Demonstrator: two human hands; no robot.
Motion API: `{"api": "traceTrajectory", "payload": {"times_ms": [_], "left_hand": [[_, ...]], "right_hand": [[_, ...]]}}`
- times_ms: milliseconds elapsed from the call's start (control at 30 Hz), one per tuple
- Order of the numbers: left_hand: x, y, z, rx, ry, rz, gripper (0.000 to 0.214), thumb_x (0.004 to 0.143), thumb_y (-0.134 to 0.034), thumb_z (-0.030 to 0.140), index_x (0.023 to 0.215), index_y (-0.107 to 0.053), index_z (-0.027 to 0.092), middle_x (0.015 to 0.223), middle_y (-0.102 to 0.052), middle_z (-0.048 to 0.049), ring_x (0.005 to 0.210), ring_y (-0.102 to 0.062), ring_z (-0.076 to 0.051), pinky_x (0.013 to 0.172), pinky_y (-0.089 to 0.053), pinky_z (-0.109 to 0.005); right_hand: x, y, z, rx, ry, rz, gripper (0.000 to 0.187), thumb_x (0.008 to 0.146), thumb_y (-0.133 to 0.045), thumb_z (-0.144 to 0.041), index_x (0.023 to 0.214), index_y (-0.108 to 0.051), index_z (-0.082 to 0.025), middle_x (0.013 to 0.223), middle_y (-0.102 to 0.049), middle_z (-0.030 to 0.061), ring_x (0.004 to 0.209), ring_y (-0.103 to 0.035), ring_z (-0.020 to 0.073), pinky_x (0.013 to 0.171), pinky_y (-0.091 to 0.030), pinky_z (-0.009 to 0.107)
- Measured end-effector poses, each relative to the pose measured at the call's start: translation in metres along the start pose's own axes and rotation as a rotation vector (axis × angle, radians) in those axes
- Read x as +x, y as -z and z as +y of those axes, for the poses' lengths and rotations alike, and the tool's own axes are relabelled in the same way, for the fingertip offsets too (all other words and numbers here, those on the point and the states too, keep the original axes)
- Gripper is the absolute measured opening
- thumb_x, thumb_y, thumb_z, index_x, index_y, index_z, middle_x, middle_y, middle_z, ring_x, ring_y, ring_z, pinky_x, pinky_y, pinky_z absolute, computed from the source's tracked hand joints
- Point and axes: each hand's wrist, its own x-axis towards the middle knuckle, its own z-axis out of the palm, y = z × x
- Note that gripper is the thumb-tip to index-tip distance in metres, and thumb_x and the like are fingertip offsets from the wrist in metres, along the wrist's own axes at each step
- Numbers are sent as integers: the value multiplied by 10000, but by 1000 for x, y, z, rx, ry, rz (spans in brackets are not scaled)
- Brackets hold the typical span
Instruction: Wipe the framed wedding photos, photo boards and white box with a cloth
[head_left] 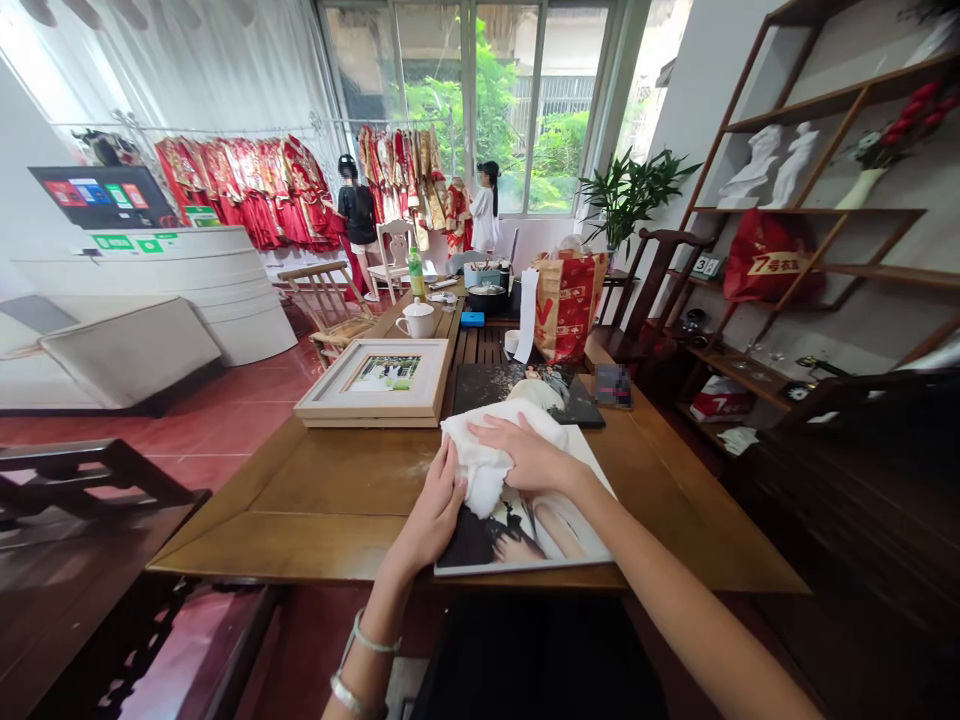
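A photo panel (555,530) with a light edge lies flat at the table's near side, and its picture shows part of a figure in white. Spread across its upper part is a bunched white cloth (480,478). My right hand (534,458) presses on this cloth, fingers stretched over it and the thumb against its folds. Along the panel's left edge, my left hand (435,512) grips the side, its fingertips touching the cloth. Just beyond lies a dark photo panel (589,405), partly covered by the cloth.
Framed pictures (371,412) lie left on the wooden table (315,515). Farther back stand a white teapot (418,320), a green bottle (416,275) and a red-tan paper bag (566,305). Wooden shelves (825,268) rise at right. Two people stand by red garments (247,190).
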Motion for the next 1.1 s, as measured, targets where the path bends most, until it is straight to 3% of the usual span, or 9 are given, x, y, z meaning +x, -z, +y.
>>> {"api": "traceTrajectory", "payload": {"times_ms": [200, 333, 400, 500, 633, 767, 867, 1000, 1100], "left_hand": [[1, 0, 8, -58, 91, 15, 619, 974, -202, 499, 1505, -54, 217, 1593, 0, -46, 1457, 2, -200, 1179, -6, -435], [2, 1, 11, -73, 80, 25, 608, 974, -155, 504, 1504, -95, 212, 1588, -80, -65, 1454, -71, -207, 1180, -49, -445], [3, 1, 10, -62, 70, 27, 597, 976, -159, 496, 1502, -118, 218, 1585, -105, -63, 1451, -97, -214, 1180, -69, -445], [3, 0, 8, 14, 55, 18, 602, 975, -214, 483, 1500, -128, 201, 1584, -107, -70, 1450, -96, -228, 1180, -76, -451], [2, 0, 3, 115, -13, -8, 594, 973, -304, 415, 1497, -139, 189, 1582, -112, -91, 1449, -96, -238, 1178, -90, -460], [1, 0, -3, 129, -87, -20, 542, 974, -315, 318, 1490, -175, 227, 1584, -102, -75, 1450, -96, -234, 1175, -110, -468], [1, 0, -7, 127, -110, -4, 526, 968, -317, 281, 1481, -212, 239, 1580, -128, -70, 1446, -117, -234, 1172, -133, -474], [3, -1, -9, 132, -114, -6, 526, 960, -326, 265, 1477, -236, 227, 1550, -242, -77, 1439, -153, -233, 1170, -162, -475], [3, 0, -8, 126, -120, 3, 505, 961, -314, 268, 1463, -282, 222, 1545, -258, -75, 1440, -151, -232, 1172, -161, -472]], "right_hand": [[-61, -25, -47, -87, -20, 9, 720, 539, -471, -77, 1245, -531, -207, 1523, -308, 46, 1426, -103, 313, 1054, -13, 707], [-96, -34, -75, -50, 23, -30, 661, 519, -471, -82, 1158, -559, -226, 1529, -301, 27, 1436, -63, 288, 1076, 17, 673], [-100, -32, -73, -24, 31, -40, 677, 526, -463, -83, 1179, -550, -239, 1523, -312, 6, 1437, -87, 254, 1102, 20, 628], [-86, -21, -51, -11, -53, -20, 728, 549, -439, -79, 1255, -524, -235, 1503, -351, -3, 1428, -146, 234, 1120, -6, 600], [-48, -11, -13, -55, -266, 70, 810, 567, -422, -73, 1370, -437, -176, 1527, -294, 33, 1421, -157, 282, 1097, -36, 649], [-33, -17, -4, -105, -293, 114, 929, 555, -411, -54, 1462, -282, -206, 1546, -238, 16, 1430, -90, 295, 1063, 14, 697], [-53, -28, -23, -132, -236, 63, 1013, 502, -399, -44, 1481, -222, -235, 1550, -214, -21, 1438, -48, 267, 1064, 56, 690], [-102, -38, -60, -103, -148, -37, 1085, 434, -394, -45, 1480, -222, -277, 1557, -158, -70, 1443, 11, 234, 1088, 99, 646], [-123, -38, -71, -74, -103, -104, 1114, 415, -391, -50, 1483, -195, -301, 1560, -124, -81, 1444, 12, 234, 1087, 106, 648]]}}
